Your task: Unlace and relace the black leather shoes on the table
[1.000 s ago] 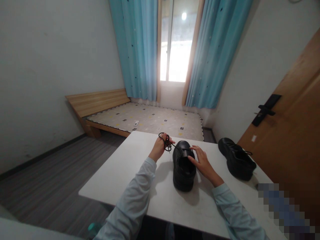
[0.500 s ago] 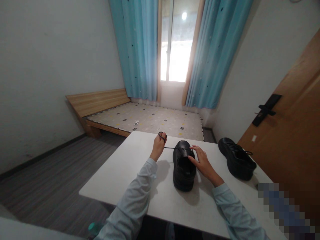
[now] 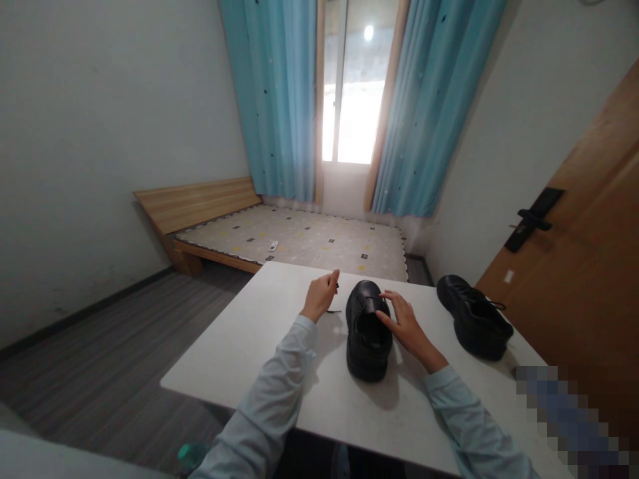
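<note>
A black shoe [image 3: 368, 359] stands on the white table [image 3: 239, 339], its toe pointing away from me. Left of its toe, my left hand [image 3: 321, 296] is closed round a black shoelace [image 3: 334, 311], of which only short bits show by the fingers. My right hand [image 3: 402, 322] rests against the right side of the shoe, fingers apart, with the fingertips on the upper near the lacing and the opening. A second black shoe [image 3: 474, 319], with its lace tied across the top, lies near the table's right edge.
Beyond the table is a bed [image 3: 299, 236] with a small white object [image 3: 273, 246] on the mattress. A wooden door [image 3: 574, 266] with a black handle is at the right. A green-capped item [image 3: 192, 456] shows below the table's near left edge.
The lace that was stretched between my left hand and the shoe no longer shows taut, and its loop over the left fingers is gone from view. My right hand has hardly moved.
</note>
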